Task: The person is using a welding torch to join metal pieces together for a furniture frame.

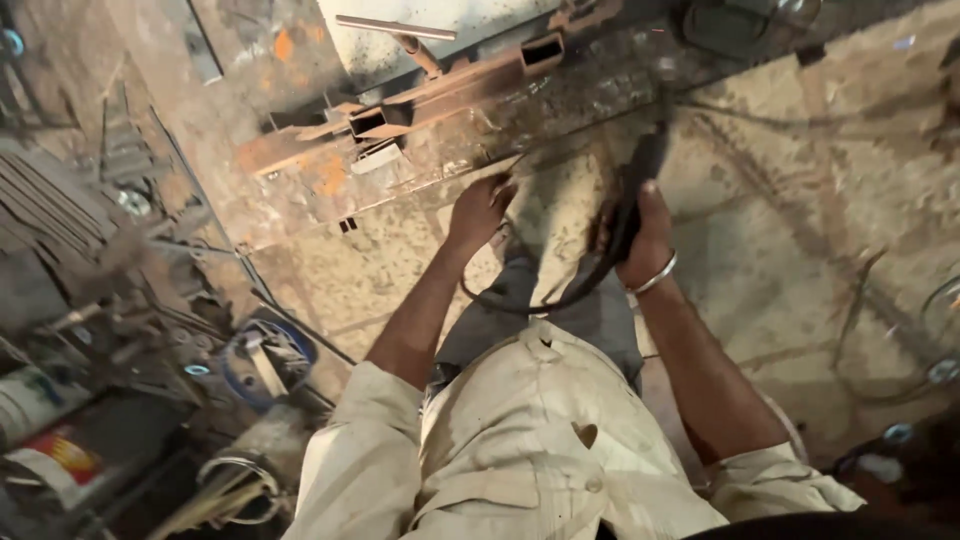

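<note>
the dark tool (640, 190) in the right hand (645, 235) is motion-blurred, its tip indistinct.

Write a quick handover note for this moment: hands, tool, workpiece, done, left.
Right hand: gripped around a dark power tool, its black cable looping below toward the body.
Left hand: down beside the rusty square steel tubes on the floor; contact unclear.
Tool tip sits near the tubes; blurred, so contact is uncertain.
Done: no finished cut or weld is visible.
Left: cannot judge from this view.

Dusty concrete floor (800, 230) strewn with rusty scrap metal (90, 200) at left.
</note>
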